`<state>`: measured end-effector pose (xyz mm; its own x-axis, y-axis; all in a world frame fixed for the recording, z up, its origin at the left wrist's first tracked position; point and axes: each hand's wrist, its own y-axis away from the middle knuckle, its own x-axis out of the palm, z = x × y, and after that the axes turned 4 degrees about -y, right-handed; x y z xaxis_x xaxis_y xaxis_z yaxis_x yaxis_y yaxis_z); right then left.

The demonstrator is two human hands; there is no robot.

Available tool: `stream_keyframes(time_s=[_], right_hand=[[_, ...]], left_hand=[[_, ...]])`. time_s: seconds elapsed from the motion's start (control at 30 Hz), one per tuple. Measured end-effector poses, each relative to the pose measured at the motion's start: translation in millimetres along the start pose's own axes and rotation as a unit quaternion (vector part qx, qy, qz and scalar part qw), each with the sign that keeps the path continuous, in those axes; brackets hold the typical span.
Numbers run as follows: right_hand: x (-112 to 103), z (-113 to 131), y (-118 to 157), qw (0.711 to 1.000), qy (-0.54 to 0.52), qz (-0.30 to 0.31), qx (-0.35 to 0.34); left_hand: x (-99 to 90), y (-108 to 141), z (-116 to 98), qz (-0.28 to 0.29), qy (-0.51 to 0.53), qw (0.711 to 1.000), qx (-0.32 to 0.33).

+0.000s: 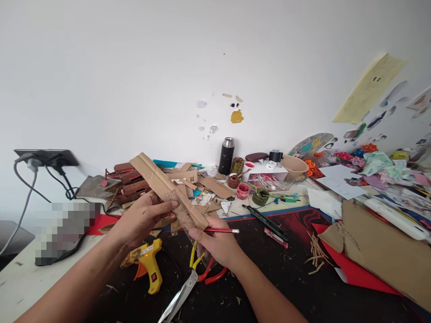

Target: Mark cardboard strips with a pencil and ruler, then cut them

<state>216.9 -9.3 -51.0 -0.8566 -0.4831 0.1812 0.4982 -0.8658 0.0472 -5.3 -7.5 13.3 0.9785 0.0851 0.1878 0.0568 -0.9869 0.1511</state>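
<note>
In the head view, I have left fingers point(165, 207) and right fingers point(201, 235) pinching the cardboard point(153, 176) above the mat point(286, 269), pencil point(222, 230) at the right; this handling step, I judge, calls for light, even grips.

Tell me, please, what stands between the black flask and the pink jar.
A small brown jar stands between the black flask and the pink jar, in the head view.

1. A craft corner, whether at home or in a studio cannot be told; plain white wall point(134, 67) behind a crowded worktop point(20, 278).
2. Making supplies: yellow glue gun point(151, 265); scissors point(183, 294); cardboard scraps point(215, 186); open paint pots point(242, 191).
3. Personal touches: black flask point(226, 157); stickers point(237, 116) on the wall.
</note>
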Motion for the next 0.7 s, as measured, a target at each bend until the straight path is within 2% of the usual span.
stream_keyframes(time_s=[0.3,0.43,0.57,0.7], right_hand=[[-2,0,2,1.000,0.013,0.006,-0.003],[-1,0,2,1.000,0.002,0.019,0.005],[1,3,2,0.999,0.003,0.025,0.029],[-1,4,1,0.999,0.009,0.039,0.031]], left_hand=[[15.1,7,12,0.004,0.043,0.999,0.004],[13.6,4,13,0.006,0.023,1.000,0.020],[10.4,1,6,-0.012,0.022,0.998,0.056],[6.9,0,0,-0.008,-0.018,0.998,0.066]])
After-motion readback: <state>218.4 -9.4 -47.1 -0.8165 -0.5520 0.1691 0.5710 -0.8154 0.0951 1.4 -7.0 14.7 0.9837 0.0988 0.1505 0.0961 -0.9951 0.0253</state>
